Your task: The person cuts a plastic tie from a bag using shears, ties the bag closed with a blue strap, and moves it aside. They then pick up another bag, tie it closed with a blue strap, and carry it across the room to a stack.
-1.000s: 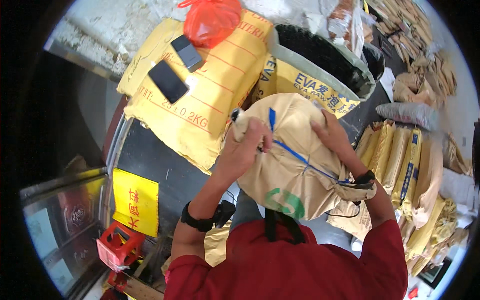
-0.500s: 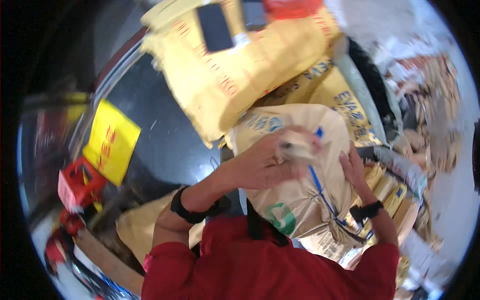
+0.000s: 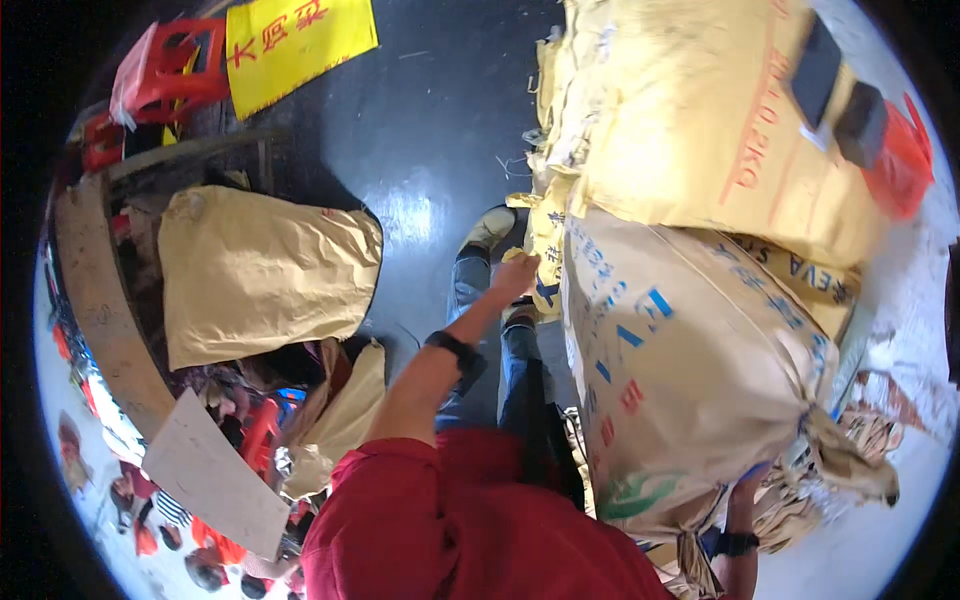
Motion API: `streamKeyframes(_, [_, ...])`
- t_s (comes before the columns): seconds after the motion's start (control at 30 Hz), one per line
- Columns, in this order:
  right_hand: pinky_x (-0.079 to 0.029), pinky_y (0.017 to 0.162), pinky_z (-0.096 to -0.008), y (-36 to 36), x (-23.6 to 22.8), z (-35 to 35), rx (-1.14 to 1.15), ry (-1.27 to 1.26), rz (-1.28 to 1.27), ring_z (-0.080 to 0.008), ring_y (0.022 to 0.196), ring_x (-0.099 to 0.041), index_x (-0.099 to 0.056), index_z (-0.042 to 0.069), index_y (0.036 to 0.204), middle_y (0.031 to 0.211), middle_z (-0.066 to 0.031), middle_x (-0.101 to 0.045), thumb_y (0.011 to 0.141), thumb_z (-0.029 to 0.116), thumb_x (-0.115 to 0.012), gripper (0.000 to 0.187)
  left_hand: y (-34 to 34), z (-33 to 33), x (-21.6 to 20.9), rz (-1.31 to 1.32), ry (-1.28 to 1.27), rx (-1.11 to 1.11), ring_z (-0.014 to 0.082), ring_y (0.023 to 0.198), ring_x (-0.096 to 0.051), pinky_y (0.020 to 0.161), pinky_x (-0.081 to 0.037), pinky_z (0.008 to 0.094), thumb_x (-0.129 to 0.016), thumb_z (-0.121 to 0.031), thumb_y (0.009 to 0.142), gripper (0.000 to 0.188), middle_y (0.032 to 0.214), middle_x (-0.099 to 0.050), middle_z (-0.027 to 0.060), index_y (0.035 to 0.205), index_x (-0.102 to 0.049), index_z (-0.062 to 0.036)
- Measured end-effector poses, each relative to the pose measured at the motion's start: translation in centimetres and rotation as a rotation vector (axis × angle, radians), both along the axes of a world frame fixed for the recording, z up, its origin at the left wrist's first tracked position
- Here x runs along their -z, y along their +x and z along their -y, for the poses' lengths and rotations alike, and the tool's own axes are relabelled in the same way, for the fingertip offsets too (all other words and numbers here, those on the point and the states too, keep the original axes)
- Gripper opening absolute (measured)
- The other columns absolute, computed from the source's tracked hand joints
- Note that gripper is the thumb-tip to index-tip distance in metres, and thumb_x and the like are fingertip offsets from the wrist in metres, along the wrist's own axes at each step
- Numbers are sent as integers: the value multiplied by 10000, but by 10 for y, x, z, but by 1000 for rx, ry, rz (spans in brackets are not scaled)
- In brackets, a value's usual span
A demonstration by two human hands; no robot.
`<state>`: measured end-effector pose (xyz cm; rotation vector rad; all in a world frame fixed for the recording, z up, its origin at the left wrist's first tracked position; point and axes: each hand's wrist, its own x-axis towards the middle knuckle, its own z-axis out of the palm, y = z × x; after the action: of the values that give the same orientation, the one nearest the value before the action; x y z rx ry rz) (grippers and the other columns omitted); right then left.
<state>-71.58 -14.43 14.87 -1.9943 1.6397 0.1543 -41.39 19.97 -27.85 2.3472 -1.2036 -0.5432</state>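
Observation:
A full brown woven sack with blue, red and green print lies tilted at my right side, its gathered, tied corners sticking out at the near right. My right hand grips its near edge between those corners; the fingers are partly hidden. My left hand reaches forward past my legs, its fingers closed at the left edge of a yellow sack with blue print. A bit of yellow shows at its fingertips, but what it holds is unclear.
Large yellow sacks are stacked beyond, with a dark phone and a red plastic bag on top. To the left are a tan sack, a wooden plank, a white board, a red stool and a yellow sheet.
My view has swung left. The brown sack, earlier in front of me, now lies at my right. My left hand has left its top for the yellow edge; my right hand has moved nearer me.

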Motion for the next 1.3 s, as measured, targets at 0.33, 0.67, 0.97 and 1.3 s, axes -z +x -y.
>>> streamKeyframes(0.33, [-361, 845, -302, -39, -53, -23, 190, -118, -200, -201, 954, -513, -429, 25, 1174, 1009, -156, -558, 870, 204, -464, 355, 18, 183, -27, -978, -51, -535, 419, 962, -511, 819, -409, 452, -352, -430, 872, 489, 991, -545, 280, 1012, -525, 5])
streamKeyframes(0.67, [-371, 810, -292, -27, -51, -35, 309, -93, -186, -182, 915, -514, -464, 16, 1121, 961, -137, -569, 882, 218, -449, 313, -18, 204, 46, -1143, 184, -817, 393, 1035, -491, 873, -389, 416, -287, -525, 869, 656, 1114, -508, 269, 1149, -457, 45])
streamKeyframes(0.97, [-380, 779, -284, -20, -45, -38, 372, -47, -116, -164, 879, -516, -495, 8, 1073, 919, -120, -579, 892, 230, -436, 292, -13, 163, 32, -1573, -196, -938, 358, 1042, -490, 871, -398, 402, -311, -483, 877, 608, 1143, -496, 234, 1177, -436, 31])
streamKeyframes(1.3, [-390, 744, -274, -37, -31, -43, 434, -57, -46, -144, 839, -517, -529, 0, 1020, 871, -102, -589, 904, 243, -422, 290, -13, 179, 25, -1840, -439, -995, 320, 1050, -490, 869, -409, 388, -338, -437, 887, 560, 1174, -484, 195, 1209, -414, 15])
